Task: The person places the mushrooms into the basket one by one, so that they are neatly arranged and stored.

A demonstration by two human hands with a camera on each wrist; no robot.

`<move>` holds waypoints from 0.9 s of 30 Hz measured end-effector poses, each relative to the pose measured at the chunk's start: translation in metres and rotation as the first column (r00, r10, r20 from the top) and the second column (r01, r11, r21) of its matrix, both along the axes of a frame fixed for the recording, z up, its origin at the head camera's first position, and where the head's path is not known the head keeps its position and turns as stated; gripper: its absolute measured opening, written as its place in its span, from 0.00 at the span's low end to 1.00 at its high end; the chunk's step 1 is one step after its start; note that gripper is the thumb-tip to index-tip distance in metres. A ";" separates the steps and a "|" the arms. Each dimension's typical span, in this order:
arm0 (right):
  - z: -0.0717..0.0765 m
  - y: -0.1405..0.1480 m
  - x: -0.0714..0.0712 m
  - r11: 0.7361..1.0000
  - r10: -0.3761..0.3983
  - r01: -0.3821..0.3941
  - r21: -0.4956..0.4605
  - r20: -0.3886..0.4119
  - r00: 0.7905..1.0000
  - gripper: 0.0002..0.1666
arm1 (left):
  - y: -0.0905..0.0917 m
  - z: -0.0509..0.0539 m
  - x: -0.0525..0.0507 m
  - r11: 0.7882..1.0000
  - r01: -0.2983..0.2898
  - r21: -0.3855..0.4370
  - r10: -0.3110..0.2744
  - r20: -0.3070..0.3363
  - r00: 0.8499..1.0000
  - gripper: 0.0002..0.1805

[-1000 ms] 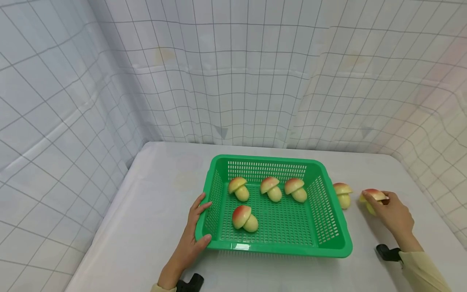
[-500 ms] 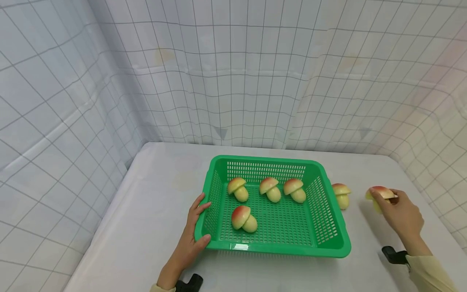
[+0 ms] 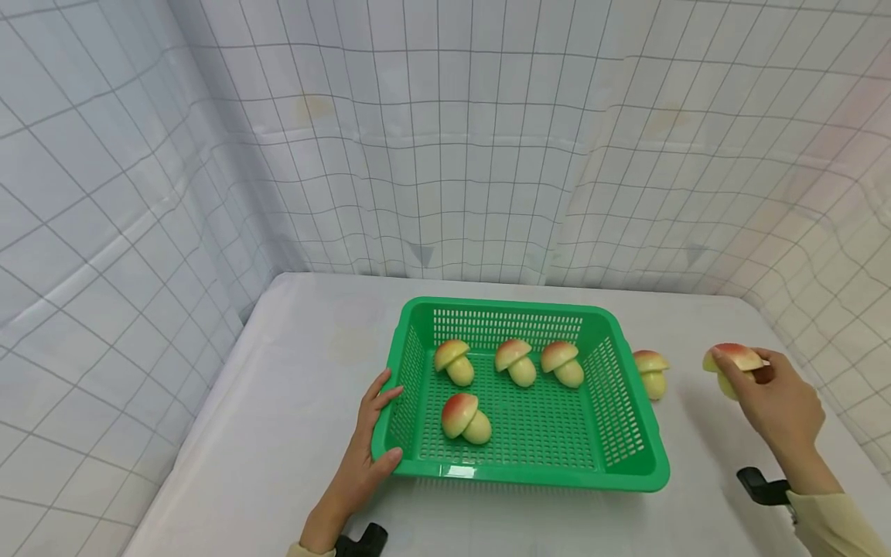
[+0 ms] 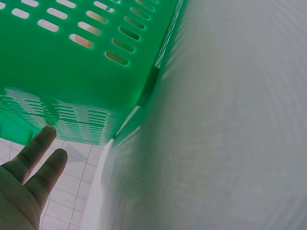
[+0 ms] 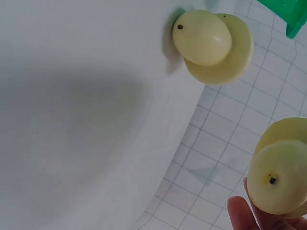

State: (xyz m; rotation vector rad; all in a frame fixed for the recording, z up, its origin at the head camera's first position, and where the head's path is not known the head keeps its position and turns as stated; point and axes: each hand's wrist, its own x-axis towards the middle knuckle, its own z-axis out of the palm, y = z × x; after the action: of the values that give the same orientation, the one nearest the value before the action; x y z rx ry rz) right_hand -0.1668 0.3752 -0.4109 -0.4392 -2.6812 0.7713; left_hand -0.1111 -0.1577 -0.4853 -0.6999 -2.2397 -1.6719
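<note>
My right hand pinches a toy mushroom by its red-and-yellow cap, held above the table at the right. In the right wrist view the underside of this held mushroom shows, its pale stem end towards the camera. A second mushroom stands on the table just right of the green basket. My left hand rests on the basket's left rim, thumb at the front corner and fingers spread along the side. Several more mushrooms, one of them a red-capped mushroom, lie inside the basket.
A white cloth covers the table. White grid-patterned curtains hang behind it and along both sides. Black wrist camera mounts sit on both wrists.
My right hand has lifted the mushroom off the table and moved it up and to the right, away from the basket. The left hand stays on the basket rim.
</note>
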 end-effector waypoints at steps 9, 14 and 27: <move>0.014 -0.013 0.003 1.000 -0.004 0.005 0.015 -0.067 0.998 0.39 | 0.000 0.000 0.000 1.000 -0.004 -0.001 0.004 -0.005 1.000 0.37; 0.021 -0.022 0.005 1.000 -0.010 0.012 0.018 -0.096 0.995 0.38 | 0.000 -0.001 0.000 1.000 -0.001 -0.001 0.001 -0.009 1.000 0.37; 0.040 -0.044 0.012 0.998 0.045 -0.041 0.037 -0.137 0.990 0.36 | 0.000 -0.001 -0.001 1.000 -0.001 -0.004 0.001 -0.004 1.000 0.37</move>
State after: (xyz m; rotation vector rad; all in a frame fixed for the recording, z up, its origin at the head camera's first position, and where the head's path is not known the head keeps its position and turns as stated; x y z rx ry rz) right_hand -0.1548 0.3307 -0.3712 -0.3088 -2.5782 0.7386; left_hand -0.1117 -0.1578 -0.4861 -0.7019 -2.2410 -1.6649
